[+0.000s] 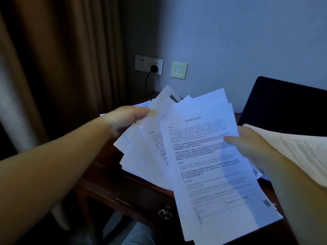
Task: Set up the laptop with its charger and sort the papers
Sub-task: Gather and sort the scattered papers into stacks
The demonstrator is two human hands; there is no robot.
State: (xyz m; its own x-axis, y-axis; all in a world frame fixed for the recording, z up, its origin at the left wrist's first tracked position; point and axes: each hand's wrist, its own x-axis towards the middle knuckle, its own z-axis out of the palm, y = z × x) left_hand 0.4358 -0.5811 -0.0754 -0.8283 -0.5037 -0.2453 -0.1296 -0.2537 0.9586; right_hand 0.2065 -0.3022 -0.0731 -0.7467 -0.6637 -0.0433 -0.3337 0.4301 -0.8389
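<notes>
Both hands are clamped on printed papers point(203, 156) above the bench point(127, 188): the right hand point(251, 147) thumbs the front sheet, the left hand point(127, 119) pinches the fanned ones behind. That loose fan could slip and scatter if either pinch eases. Beyond, the dark laptop point(286, 103) stands open; a plug point(155, 68) sits in the wall socket.

Papers point(203, 156) fanned over desk point(127, 190), laptop point(286, 103) right, wall socket point(149, 64) behind.
</notes>
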